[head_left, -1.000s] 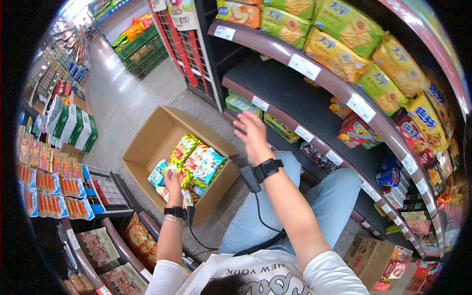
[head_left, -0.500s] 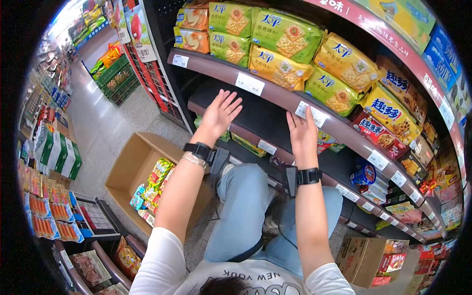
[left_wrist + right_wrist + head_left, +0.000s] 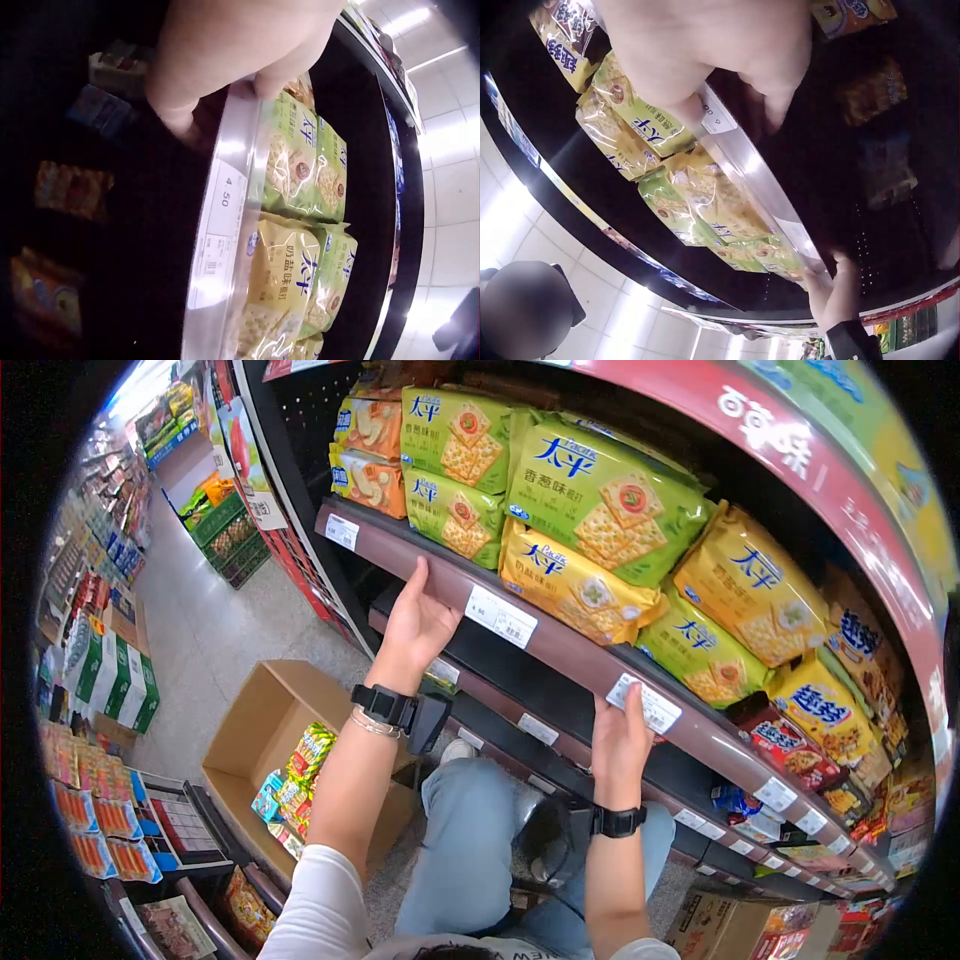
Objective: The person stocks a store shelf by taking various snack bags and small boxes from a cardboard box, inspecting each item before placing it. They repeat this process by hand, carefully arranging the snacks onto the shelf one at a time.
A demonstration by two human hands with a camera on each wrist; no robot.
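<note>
Left hand [image 3: 418,628] and right hand [image 3: 622,745] pinch the front edge of the snack shelf [image 3: 572,660], thumbs above, fingers beneath. Loaded with light, crushable cracker packs [image 3: 580,585], it seems stiff and heavy, best held wide and level.

Left hand [image 3: 416,630], right hand [image 3: 619,745] both gripping, thumbs [image 3: 421,578] uppermost (forearms [image 3: 343,788] bare)
</note>
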